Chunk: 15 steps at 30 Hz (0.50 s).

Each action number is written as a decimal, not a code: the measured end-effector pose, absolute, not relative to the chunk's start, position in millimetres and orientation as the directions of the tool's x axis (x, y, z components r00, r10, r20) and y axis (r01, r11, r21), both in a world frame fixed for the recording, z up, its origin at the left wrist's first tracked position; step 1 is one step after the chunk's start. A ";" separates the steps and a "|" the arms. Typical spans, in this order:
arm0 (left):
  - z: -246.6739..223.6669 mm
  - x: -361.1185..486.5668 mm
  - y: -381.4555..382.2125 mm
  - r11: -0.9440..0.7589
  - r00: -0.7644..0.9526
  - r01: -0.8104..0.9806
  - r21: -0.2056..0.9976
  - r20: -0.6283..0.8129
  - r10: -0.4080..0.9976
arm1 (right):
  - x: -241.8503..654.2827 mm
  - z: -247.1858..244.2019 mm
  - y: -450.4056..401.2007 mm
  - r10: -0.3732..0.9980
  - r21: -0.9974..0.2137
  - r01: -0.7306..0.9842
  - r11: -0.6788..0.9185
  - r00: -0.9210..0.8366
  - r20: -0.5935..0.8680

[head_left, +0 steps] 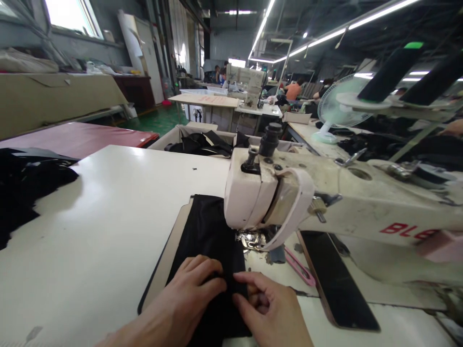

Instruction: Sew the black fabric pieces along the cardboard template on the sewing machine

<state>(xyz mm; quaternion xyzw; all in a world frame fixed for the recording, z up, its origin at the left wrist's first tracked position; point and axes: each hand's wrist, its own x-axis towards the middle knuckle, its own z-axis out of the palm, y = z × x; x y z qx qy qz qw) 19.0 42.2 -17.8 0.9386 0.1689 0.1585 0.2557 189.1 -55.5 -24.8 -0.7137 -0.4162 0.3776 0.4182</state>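
Black fabric [210, 231] lies over a beige panel [177, 231] on the white table, its right edge beside the presser foot [251, 239] of a sewing machine [253, 193]. My left hand [191, 289] rests on the fabric with its fingers curled and the thumb near the index finger; whether it pinches the cloth is hidden. To the right, my right hand [267, 303] has thumb and index finger at the fabric's right edge, a small gap between their tips, the other fingers curled under.
Pink thread snips [300, 267] and a dark phone [340, 279] lie right of the foot. Black cloth [29, 188] is piled at the left. Behind the table stands a bin [162, 140] of dark pieces; a fan [342, 103] and thread cones [390, 72] are at the right.
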 end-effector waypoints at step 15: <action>-22.2 20.0 17.6 -0.638 0.708 0.415 0.649 0.210 0.675 | 179.6 -18.8 -69.9 0.876 -0.835 -0.476 -0.276 0.233 -0.422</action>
